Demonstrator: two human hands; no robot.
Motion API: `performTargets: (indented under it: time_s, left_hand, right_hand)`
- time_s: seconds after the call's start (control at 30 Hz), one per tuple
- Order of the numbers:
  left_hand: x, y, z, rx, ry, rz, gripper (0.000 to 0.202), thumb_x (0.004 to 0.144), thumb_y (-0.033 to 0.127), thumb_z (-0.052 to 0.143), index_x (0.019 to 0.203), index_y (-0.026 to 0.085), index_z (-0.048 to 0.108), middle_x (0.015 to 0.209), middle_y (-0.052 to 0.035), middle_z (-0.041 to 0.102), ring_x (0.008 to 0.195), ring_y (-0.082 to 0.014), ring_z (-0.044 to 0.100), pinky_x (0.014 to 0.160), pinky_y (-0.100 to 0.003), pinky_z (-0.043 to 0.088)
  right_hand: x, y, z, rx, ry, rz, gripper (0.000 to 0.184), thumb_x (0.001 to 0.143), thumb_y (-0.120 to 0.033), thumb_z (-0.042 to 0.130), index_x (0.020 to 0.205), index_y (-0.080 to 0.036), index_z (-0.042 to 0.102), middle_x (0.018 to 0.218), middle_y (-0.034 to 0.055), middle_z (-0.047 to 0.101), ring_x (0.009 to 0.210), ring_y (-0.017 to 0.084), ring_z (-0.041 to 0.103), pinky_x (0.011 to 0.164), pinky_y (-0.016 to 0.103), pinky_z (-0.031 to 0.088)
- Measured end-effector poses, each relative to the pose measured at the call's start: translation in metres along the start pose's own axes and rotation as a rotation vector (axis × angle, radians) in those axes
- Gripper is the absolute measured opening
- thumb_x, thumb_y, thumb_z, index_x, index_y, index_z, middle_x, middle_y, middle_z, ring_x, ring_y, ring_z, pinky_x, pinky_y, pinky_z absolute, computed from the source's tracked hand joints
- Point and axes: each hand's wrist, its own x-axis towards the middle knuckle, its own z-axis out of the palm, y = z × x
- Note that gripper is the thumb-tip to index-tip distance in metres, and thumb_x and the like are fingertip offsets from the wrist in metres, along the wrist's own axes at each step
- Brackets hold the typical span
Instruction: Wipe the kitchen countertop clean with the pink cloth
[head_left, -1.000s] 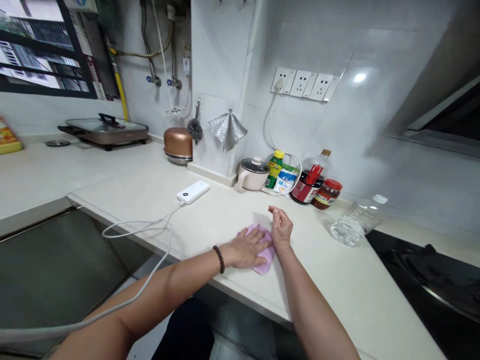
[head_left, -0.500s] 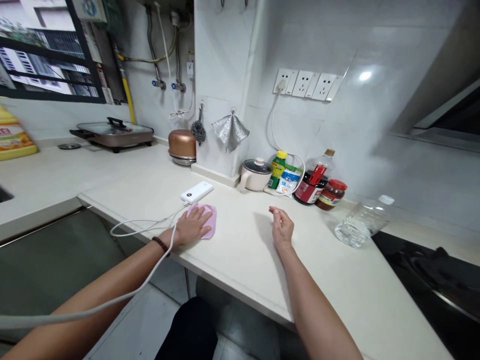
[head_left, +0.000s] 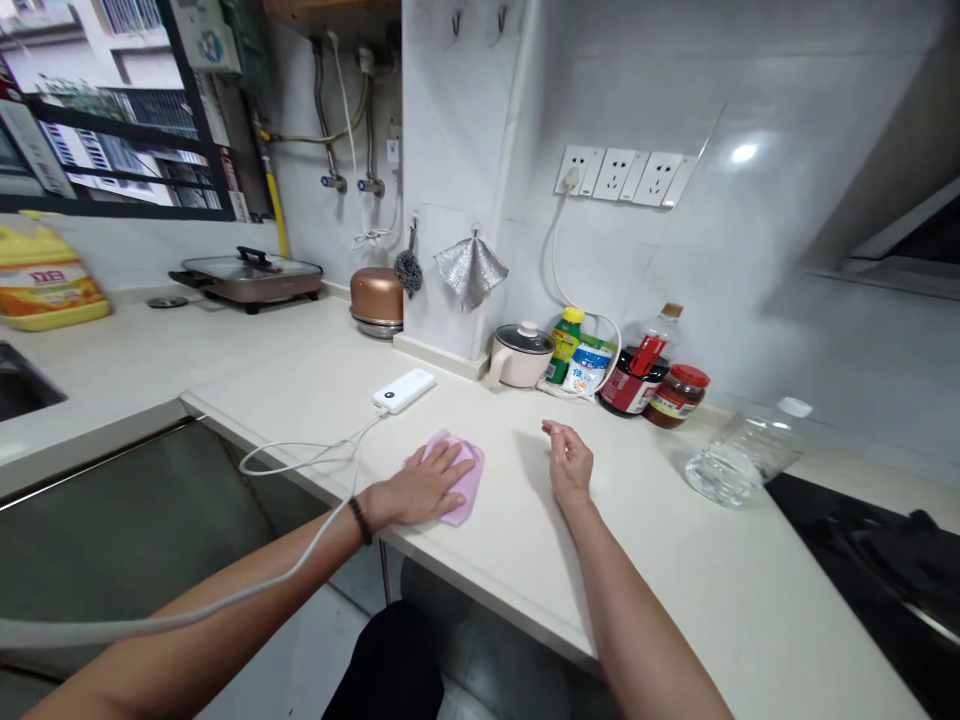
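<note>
My left hand [head_left: 424, 484] lies flat, fingers spread, pressing a pink cloth [head_left: 463, 481] onto the pale countertop [head_left: 495, 540]. A dark bead bracelet circles that wrist. My right hand [head_left: 570, 463] rests on the counter a little to the right of the cloth, palm turned inward, fingers loosely curled, holding nothing. Just beyond the cloth lies a white power bank [head_left: 403, 390] with a white cable [head_left: 300, 460] trailing off the counter edge toward me.
Against the tiled wall stand a small lidded pot [head_left: 517, 354], a green bottle [head_left: 562, 344], a sauce bottle [head_left: 634, 372] and a red-lidded jar [head_left: 677, 395]. A clear plastic bottle [head_left: 742, 452] lies by the black stove [head_left: 877, 550]. An electric pan [head_left: 251, 278] and copper pot [head_left: 376, 299] sit at back left.
My left hand swept the pink cloth left toward the power bank, then back right toward the middle. My right hand stayed in place.
</note>
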Motion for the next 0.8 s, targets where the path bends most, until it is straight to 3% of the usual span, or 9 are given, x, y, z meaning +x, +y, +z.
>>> performTargets:
  time_s: [0.17, 0.27, 0.37, 0.47, 0.6, 0.8]
  left_hand:
    - [0.088, -0.004, -0.011, -0.072, 0.000, -0.134, 0.070, 0.099, 0.056, 0.031, 0.161, 0.023, 0.024, 0.170, -0.0145, 0.015, 0.156, -0.0359, 0.006, 0.121, -0.059, 0.014]
    - [0.135, -0.019, -0.017, -0.102, 0.014, -0.224, 0.071, 0.097, 0.057, 0.032, 0.160, 0.024, 0.025, 0.169, -0.0140, 0.016, 0.156, -0.0371, 0.006, 0.120, -0.060, 0.014]
    - [0.166, -0.040, -0.020, -0.110, 0.044, -0.302, 0.072, 0.096, 0.058, 0.033, 0.159, 0.023, 0.028, 0.169, -0.0149, 0.018, 0.155, -0.0383, 0.006, 0.120, -0.061, 0.014]
    - [0.183, -0.062, -0.023, -0.108, 0.069, -0.362, 0.073, 0.095, 0.058, 0.032, 0.158, 0.021, 0.029, 0.168, -0.0169, 0.020, 0.154, -0.0399, 0.009, 0.119, -0.061, 0.015]
    - [0.188, -0.083, -0.025, -0.090, 0.098, -0.434, 0.071, 0.095, 0.057, 0.032, 0.157, 0.021, 0.031, 0.167, -0.0175, 0.021, 0.154, -0.0417, 0.010, 0.118, -0.062, 0.015]
    - [0.176, -0.077, -0.024, -0.081, 0.110, -0.437, 0.071, 0.096, 0.055, 0.031, 0.158, 0.021, 0.030, 0.167, -0.0181, 0.021, 0.154, -0.0417, 0.010, 0.119, -0.062, 0.014]
  right_hand:
    - [-0.002, -0.001, -0.004, 0.006, -0.011, 0.011, 0.044, 0.096, -0.054, 0.047, 0.099, -0.020, 0.076, 0.103, 0.0081, 0.077, 0.097, 0.022, 0.070, 0.093, 0.040, 0.051]
    - [-0.004, -0.004, -0.006, 0.003, -0.019, 0.014, 0.044, 0.096, -0.054, 0.046, 0.099, -0.021, 0.076, 0.103, 0.0076, 0.077, 0.097, 0.022, 0.070, 0.093, 0.040, 0.052]
    - [-0.005, -0.006, -0.007, -0.004, -0.027, 0.005, 0.043, 0.097, -0.053, 0.046, 0.099, -0.022, 0.076, 0.103, 0.0072, 0.077, 0.098, 0.022, 0.069, 0.094, 0.040, 0.051]
    - [-0.005, -0.008, -0.007, -0.004, -0.037, -0.004, 0.042, 0.097, -0.052, 0.046, 0.099, -0.022, 0.076, 0.102, 0.0069, 0.077, 0.099, 0.022, 0.069, 0.094, 0.040, 0.051]
    - [-0.004, -0.007, -0.006, -0.004, -0.051, -0.004, 0.041, 0.098, -0.052, 0.047, 0.098, -0.023, 0.076, 0.102, 0.0067, 0.077, 0.100, 0.022, 0.069, 0.094, 0.040, 0.051]
    - [-0.003, -0.007, -0.004, -0.005, -0.047, -0.004, 0.042, 0.097, -0.052, 0.046, 0.099, -0.022, 0.076, 0.102, 0.0073, 0.077, 0.099, 0.022, 0.069, 0.094, 0.040, 0.051]
